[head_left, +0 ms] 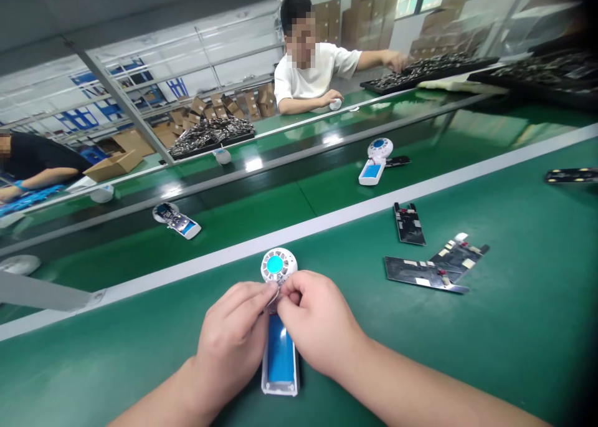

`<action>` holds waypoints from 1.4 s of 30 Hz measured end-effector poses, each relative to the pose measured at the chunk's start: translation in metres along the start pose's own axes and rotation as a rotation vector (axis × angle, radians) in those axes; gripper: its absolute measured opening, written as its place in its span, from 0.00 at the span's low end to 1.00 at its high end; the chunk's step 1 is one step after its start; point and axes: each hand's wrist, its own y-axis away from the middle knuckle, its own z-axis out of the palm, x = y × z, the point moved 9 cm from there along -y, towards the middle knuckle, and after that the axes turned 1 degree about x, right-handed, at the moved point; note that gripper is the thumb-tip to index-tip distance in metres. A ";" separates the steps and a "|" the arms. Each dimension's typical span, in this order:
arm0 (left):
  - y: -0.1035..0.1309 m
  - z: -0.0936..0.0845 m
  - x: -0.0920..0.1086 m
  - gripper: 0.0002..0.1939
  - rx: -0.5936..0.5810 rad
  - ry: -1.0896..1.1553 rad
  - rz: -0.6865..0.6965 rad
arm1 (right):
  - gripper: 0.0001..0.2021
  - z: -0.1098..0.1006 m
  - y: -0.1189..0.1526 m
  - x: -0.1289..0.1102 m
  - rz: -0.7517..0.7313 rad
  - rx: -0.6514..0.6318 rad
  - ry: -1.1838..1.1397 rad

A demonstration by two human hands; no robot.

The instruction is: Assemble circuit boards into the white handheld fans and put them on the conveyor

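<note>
A white handheld-fan-shaped housing lies on the green bench in front of me, its round head pointing away, with a teal centre. A blue rectangular insert, possibly a battery, fills its open handle. Over the neck, my left hand comes in from the left with thumb and fingers pinched together. From the other side my right hand is closed too, its fingertips meeting the left ones. A thin pale piece shows between the fingertips, too small to make out. The hands hide the neck.
Several dark circuit boards lie to the right on the bench. Beyond a pale rail, a green conveyor belt carries a similar housing and another one. A co-worker sits across, near black parts trays.
</note>
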 end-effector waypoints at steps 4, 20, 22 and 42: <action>0.002 0.000 -0.002 0.21 0.012 0.036 -0.023 | 0.11 0.008 -0.002 0.012 0.161 -0.072 -0.167; -0.001 -0.003 -0.007 0.18 0.056 0.041 -0.056 | 0.10 -0.012 0.003 -0.013 -0.121 0.100 0.046; -0.002 -0.005 -0.007 0.18 0.050 0.051 -0.063 | 0.10 -0.013 0.004 -0.016 -0.165 0.111 0.057; 0.006 -0.002 -0.027 0.14 0.048 0.171 -0.387 | 0.09 -0.006 0.006 -0.021 -0.289 0.033 0.191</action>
